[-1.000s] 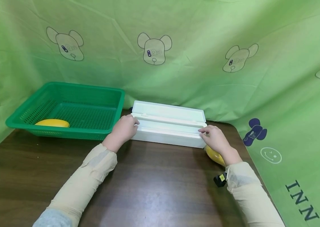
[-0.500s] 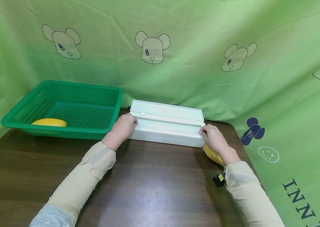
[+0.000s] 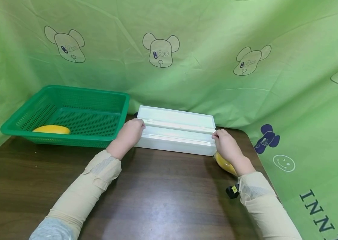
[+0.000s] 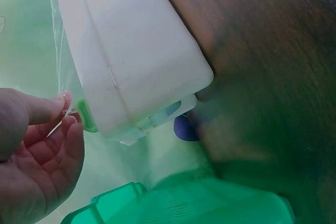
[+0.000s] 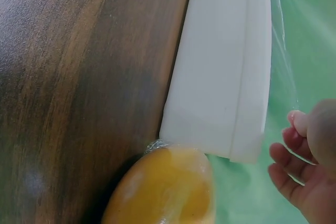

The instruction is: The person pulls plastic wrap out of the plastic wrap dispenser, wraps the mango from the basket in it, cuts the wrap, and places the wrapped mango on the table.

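A long white cling film dispenser (image 3: 174, 146) stands at the back of the table, its lid (image 3: 176, 116) raised. My left hand (image 3: 130, 134) is at its left end, thumb and fingertips pinching a corner of clear cling film (image 4: 56, 40). At the right end my right hand (image 3: 228, 146) pinches the film's other corner between thumb and index finger, the other fingers loosely bent. In both wrist views the film runs from the hands along the dispenser's opening. A yellow, mango-like fruit (image 5: 163, 187) wrapped in film lies against the dispenser's right end, partly beneath my right hand in the head view.
Left of the dispenser is a green perforated basket (image 3: 82, 136) with another yellow fruit (image 3: 52, 129) inside. A small black object (image 3: 232, 191) with a yellow label shows beside my right wrist. A green printed curtain (image 3: 204, 83) hangs directly behind the brown table (image 3: 154, 193).
My right hand's fingers have drawn together on the film's edge. Both hands have risen slightly at the dispenser's ends. The head view has shifted a little.
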Demonstrator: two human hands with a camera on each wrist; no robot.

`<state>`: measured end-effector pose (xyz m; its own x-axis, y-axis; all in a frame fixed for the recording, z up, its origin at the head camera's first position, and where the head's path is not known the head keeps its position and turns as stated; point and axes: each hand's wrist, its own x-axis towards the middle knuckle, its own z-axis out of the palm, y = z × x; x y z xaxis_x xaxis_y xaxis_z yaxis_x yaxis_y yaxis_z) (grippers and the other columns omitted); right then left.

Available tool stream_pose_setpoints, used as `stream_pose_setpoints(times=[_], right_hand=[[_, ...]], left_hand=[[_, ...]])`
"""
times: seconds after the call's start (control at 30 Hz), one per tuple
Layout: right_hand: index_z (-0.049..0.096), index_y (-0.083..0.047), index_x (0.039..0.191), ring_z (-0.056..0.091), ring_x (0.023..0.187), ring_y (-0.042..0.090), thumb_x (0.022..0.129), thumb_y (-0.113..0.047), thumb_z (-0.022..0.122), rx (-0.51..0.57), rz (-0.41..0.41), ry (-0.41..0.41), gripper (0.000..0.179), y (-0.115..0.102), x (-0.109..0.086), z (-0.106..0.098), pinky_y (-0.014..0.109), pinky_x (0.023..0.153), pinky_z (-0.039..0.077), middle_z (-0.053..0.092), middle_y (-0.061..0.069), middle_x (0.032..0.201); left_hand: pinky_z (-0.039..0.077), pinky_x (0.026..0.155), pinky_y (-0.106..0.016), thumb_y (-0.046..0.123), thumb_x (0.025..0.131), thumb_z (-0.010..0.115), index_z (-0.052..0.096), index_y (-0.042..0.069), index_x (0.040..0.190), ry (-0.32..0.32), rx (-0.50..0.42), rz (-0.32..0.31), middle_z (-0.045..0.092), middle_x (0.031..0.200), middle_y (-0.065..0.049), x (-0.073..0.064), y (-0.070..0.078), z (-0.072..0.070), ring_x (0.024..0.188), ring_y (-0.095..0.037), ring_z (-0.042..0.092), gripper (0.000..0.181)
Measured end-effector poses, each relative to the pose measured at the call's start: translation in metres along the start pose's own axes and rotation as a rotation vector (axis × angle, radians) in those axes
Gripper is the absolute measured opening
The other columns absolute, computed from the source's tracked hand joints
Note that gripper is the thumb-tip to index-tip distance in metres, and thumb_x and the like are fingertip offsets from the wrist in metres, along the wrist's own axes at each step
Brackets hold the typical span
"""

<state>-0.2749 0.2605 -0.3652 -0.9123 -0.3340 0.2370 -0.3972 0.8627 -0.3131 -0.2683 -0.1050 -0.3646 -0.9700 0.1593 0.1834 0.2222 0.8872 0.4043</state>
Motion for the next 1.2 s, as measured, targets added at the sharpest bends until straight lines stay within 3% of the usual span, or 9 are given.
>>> stream_pose_setpoints(times=[0.27,0.57,0.97,1.2], right_hand=[[0.060,0.008,0.104,0.061,0.099,0.041,0.106,-0.003,0.051,-0.032,0.026,0.102,0.014,-0.003,-0.001,-0.002,0.054,0.086,0.049,0.063,0.023,0.104],[0.062,0.004,0.106,0.057,0.101,0.042,0.106,-0.002,0.051,-0.050,0.035,0.256,0.014,-0.008,0.000,-0.003,0.056,0.085,0.035,0.065,0.023,0.107],[0.063,0.006,0.100,0.055,0.092,0.044,0.099,0.006,0.057,0.015,-0.034,0.497,0.006,-0.008,-0.001,-0.007,0.058,0.083,0.031,0.064,0.024,0.097],[0.060,0.007,0.098,0.053,0.084,0.044,0.097,0.011,0.057,0.040,-0.149,0.629,0.005,-0.010,-0.002,-0.012,0.056,0.078,0.031,0.060,0.024,0.091]], left_hand=[[0.056,0.083,-0.042,0.006,0.104,0.057,0.069,-0.005,0.107,0.100,-0.021,0.031,0.066,0.101,-0.018,-0.002,0.003,-0.004,0.094,-0.032,0.067,0.017],[0.055,0.087,-0.045,0.009,0.106,0.055,0.070,-0.004,0.111,0.179,-0.088,0.011,0.066,0.106,-0.018,-0.003,0.005,-0.011,0.097,-0.036,0.066,0.021],[0.055,0.085,-0.046,0.010,0.105,0.058,0.069,-0.004,0.110,0.276,-0.132,0.049,0.068,0.108,-0.019,-0.009,0.005,-0.026,0.096,-0.036,0.066,0.019],[0.055,0.081,-0.046,0.010,0.104,0.060,0.068,-0.004,0.110,0.334,-0.164,0.079,0.065,0.107,-0.018,-0.014,0.008,-0.035,0.090,-0.036,0.065,0.018]])
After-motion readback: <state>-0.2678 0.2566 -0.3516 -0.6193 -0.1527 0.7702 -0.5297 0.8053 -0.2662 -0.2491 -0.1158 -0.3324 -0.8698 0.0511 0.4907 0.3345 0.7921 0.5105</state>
